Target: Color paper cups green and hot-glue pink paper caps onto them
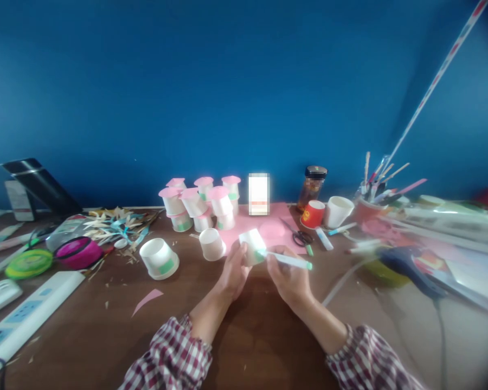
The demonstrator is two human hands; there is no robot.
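My left hand (236, 269) is closed around a white paper cup (252, 245), raised over the table's middle. A green marker (289, 260) is gripped in my right hand (289, 279), its tip against the cup's side, where a green patch shows. To the left, a paper cup with a green patch (159, 259) and a plain white cup (212, 244) rest upside down. Behind them stand several stacked white cups (191, 203) with pink paper tops, some bearing green patches. A pink paper sheet (282, 214) lies beyond my hands.
Scissors (301, 237), a red paper cup (313, 214), a white cup (338, 211) and a dark-lidded jar (312, 187) are at right back. A pen holder (372, 203) stands further right. Paper scraps (116, 223) and a power strip (36, 319) lie left.
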